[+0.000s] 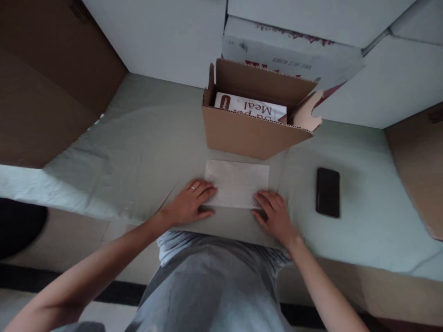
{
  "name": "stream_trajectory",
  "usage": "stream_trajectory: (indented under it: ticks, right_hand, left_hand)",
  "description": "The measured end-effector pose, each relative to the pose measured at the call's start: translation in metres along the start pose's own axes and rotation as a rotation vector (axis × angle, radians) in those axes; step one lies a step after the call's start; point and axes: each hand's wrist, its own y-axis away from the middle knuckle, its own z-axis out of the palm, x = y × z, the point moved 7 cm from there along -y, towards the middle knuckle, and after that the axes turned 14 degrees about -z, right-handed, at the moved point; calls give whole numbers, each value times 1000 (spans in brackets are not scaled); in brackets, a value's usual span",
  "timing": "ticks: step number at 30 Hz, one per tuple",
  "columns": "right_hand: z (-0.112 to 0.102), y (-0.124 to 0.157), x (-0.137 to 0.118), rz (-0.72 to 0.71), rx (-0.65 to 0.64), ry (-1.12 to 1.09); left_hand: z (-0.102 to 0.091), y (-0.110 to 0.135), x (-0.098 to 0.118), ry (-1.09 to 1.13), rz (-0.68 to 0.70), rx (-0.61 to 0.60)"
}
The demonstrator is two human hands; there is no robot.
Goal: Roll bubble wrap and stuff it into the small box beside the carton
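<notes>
A flat, whitish, see-through rectangular sheet point(238, 184) lies on the cloth-covered table in front of me; I cannot tell whether it is a single sheet or a pouch. My left hand point(190, 200), with a ring on one finger, rests its fingertips on the sheet's left edge, thumb apart. At the lower right corner, the fingers of my right hand point(275, 214) touch the sheet, slightly bent, the thumb spread away. Just behind the sheet stands an open cardboard box point(242, 133). Inside it is a white carton point(252, 106) with upside-down lettering that includes "Meal".
A black phone point(328, 192) lies on the table's pale green cloth point(148, 138) to the right. Behind the cardboard box leans a white printed box point(290, 55) against white panels. Brown panels point(51, 83) stand at the left, and another brown panel point(420, 161) at the right.
</notes>
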Motion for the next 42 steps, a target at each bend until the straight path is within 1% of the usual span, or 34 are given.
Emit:
stream_trajectory:
  ticks: [3, 5, 7, 10, 12, 15, 16, 18, 21, 24, 26, 27, 29, 32, 38, 40, 42]
  right_hand:
    - [-2, -5, 5, 34, 20, -4]
    - [-8, -9, 7, 32, 68, -57]
    - [-14, -11, 9, 19, 123, -147]
    - [-19, -6, 10, 6, 178, -282]
    - [-18, -1, 11, 6, 176, -342]
    - [-14, 6, 11, 30, 177, -386]
    - [-13, 8, 12, 57, 195, -399]
    - [-13, 10, 16, 135, 243, -422]
    - [-9, 11, 24, 302, 302, -404]
    - [-4, 12, 35, 498, 373, -336]
    - [-1, 10, 39, 574, 405, -289]
    - [0, 8, 40, 588, 409, -262]
    - [2, 2, 41, 590, 376, -206]
    - [3, -5, 41, 570, 296, -116]
    - [4, -20, 35, 418, 136, 73]
    - [4, -22, 34, 411, 108, 93]
    - [2, -23, 34, 406, 110, 81]
  left_hand:
    - [1, -2, 1, -2, -30, 21]
    - [2, -5, 0, 14, -45, 33]
    - [1, -6, -1, 74, -48, 47]
    - [-5, -5, -4, 215, -14, 76]
    - [-8, -4, -7, 265, -4, 57]
    - [-8, -4, -10, 292, -16, -28]
    - [-9, -5, -11, 311, -22, -47]
    - [-12, -8, -12, 362, -42, -36]
    - [-14, -13, -18, 396, -156, 69]
    - [-10, -16, -29, 357, -352, 180]
    - [-6, -18, -35, 314, -481, 220]
    - [-5, -19, -37, 304, -530, 231]
    - [-4, -21, -38, 314, -587, 234]
    - [-5, -24, -37, 304, -626, 212]
    - [-10, -36, -30, 69, -669, 154]
    - [-11, -41, -28, -10, -691, 118]
    - [-11, -44, -27, -69, -717, 84]
